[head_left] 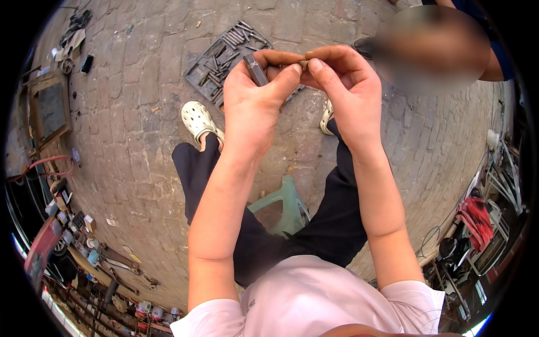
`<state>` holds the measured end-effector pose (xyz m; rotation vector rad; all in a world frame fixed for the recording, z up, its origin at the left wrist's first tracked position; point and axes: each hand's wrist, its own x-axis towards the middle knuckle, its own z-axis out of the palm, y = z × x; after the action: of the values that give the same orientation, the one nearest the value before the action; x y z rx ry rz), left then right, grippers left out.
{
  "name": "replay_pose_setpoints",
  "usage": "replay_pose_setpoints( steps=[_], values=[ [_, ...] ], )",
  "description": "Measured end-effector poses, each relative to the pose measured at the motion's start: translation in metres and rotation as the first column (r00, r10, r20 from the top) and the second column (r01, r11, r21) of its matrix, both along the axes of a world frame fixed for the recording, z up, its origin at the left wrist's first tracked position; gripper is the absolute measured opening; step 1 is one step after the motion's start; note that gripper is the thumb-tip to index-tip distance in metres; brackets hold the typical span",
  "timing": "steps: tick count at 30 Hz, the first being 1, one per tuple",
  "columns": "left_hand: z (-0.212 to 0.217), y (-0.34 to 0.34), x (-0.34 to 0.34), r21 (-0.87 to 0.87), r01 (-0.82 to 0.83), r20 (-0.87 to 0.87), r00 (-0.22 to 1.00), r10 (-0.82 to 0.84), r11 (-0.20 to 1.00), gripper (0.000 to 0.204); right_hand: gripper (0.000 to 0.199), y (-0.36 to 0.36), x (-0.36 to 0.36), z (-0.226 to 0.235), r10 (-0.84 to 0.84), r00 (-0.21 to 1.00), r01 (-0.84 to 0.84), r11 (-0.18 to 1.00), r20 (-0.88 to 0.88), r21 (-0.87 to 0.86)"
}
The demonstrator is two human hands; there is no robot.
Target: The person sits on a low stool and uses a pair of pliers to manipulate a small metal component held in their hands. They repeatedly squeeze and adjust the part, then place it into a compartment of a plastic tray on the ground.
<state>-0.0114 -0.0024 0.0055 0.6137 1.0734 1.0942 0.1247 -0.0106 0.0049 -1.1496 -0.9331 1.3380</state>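
My left hand [252, 106] is closed, with a dark hexagonal metal bit [256, 70] sticking up out of its curled fingers. Its thumb and forefinger meet the fingertips of my right hand [356, 95], which is closed in a pinch. Between the fingertips shows a small brownish piece [304, 65], too small and covered for me to tell its kind. Beyond my hands a dark tray [193, 76] lies on the brick floor, holding several metal bits [216, 63], some in rows and some loose. My left hand hides part of the tray.
A green plastic stool [289, 205] stands between my legs. Another person [499, 59] is close by at the upper right. Tools and parts [92, 247] crowd the left side; a red cloth [476, 222] and metal frames lie to the right. A framed panel [50, 109] stands far left.
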Motion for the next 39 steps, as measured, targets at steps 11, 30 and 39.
replay_pose_setpoints(
  steps=[11,30,39],
  values=[
    [-0.0034,-0.0021,0.0035,0.126,0.009,-0.148,0.989,0.01,0.992,0.013,0.018,0.0005,0.0019,0.0016,-0.034,0.999,0.033,0.994,-0.011,-0.105],
    [0.0055,-0.0032,0.0026,0.165,0.009,-0.35,0.935,0.05,0.986,0.014,0.014,0.0002,0.0071,0.003,-0.067,0.842,-0.065,0.973,0.535,0.224],
    [0.005,-0.0045,0.002,0.132,0.009,-0.321,0.947,0.034,0.991,0.012,0.01,-0.0006,0.0037,0.0042,-0.089,0.846,-0.03,0.977,0.526,0.213]
  ],
)
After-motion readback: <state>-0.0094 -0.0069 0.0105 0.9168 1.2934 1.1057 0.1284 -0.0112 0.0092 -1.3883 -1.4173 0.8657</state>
